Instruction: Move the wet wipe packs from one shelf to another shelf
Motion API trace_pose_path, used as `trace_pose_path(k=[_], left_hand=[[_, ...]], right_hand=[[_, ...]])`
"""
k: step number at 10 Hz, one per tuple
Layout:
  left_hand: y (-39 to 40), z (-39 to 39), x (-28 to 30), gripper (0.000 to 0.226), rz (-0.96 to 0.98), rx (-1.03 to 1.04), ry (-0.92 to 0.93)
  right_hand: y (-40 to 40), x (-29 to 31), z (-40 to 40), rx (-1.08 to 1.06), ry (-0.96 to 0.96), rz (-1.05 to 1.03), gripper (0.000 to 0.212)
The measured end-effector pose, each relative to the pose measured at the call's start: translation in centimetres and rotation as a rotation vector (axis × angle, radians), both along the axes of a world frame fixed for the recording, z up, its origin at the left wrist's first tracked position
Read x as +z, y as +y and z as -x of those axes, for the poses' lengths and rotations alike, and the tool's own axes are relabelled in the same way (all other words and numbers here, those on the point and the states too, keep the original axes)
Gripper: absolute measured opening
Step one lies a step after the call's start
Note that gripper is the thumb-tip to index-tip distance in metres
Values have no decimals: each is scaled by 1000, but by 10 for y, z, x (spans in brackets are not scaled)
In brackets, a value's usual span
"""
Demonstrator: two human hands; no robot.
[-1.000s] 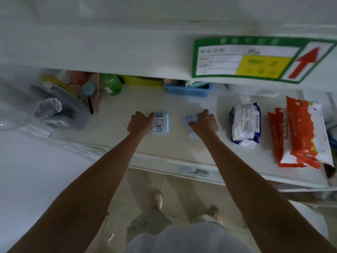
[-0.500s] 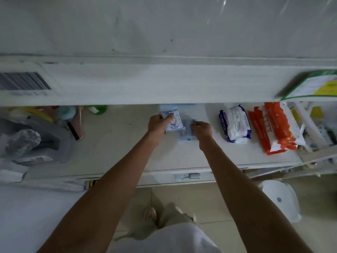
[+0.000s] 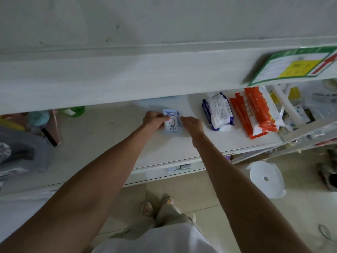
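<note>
Floor: pale glossy tiles; white round plastic stool (image 3: 266,178) to the R, hole in its middle, below the shelf edge.
Arms: both bare, stretched fwd to mid-shelf.
Lower shelf (image 3: 113,143): white, flat, matte, a few dark scuffs; small label clipped on front lip.
Change: a sec ago two small packs lay side by side, one per hand; half a sec ago L lifted its pack toward the other. Now stacked, one on top of the other. Head also swung up & left, so more of the upper shelf fills the view.
Meaning: prob. gathering both into one stack to carry in a single lift; move to the other shelf not yet begun.
Small wet wipe packs (image 3: 171,122): mid lower shelf, between the hands; soft pale-blue film pouches, flat rectangles, cartoon face on top one; under one barely peeks out.
Left hand (image 3: 155,119): fingers curled on the top pack's L edge, pinching it.
Right hand (image 3: 191,122): fingertips at the stack's R edge, palm down; gripping or just steadying, can't tell.
Big packs: white/navy pack (image 3: 218,111) and orange/white pack (image 3: 259,108) further R, puffy, crinkly film, untouched.
L clutter: grey bin (image 3: 23,152), green bottle; blurry.
Upper shelf (image 3: 127,77): thick white front edge, green-framed label (image 3: 291,65) at R; likely target, a guess only.
</note>
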State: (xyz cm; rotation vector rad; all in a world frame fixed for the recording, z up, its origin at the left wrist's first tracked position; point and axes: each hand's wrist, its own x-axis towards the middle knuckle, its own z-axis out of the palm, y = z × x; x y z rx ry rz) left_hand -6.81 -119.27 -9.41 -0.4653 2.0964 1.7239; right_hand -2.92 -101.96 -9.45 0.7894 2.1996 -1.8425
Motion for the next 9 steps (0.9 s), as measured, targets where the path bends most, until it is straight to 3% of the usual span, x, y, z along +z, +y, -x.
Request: trace_pose_path(k=[2,4,6,7,9], left_hand=[[10,4,0,23,101,35,20],[13,-7,-11,24,136,123,26],[21,-17,-18,27,210,176,100],[26,-23,-20,42,269,151,81],[43,-56,-9,62,416,326,63]], right_hand=[[-9,-16,0,25,-55,-249,34],[-16,-14,-2,28,-95,-324,33],[-5,-25,3,43,-60,-177,38],[1,-23,-1,54,-45,-144,39],[21,-10,-18,-3,56,165,52]])
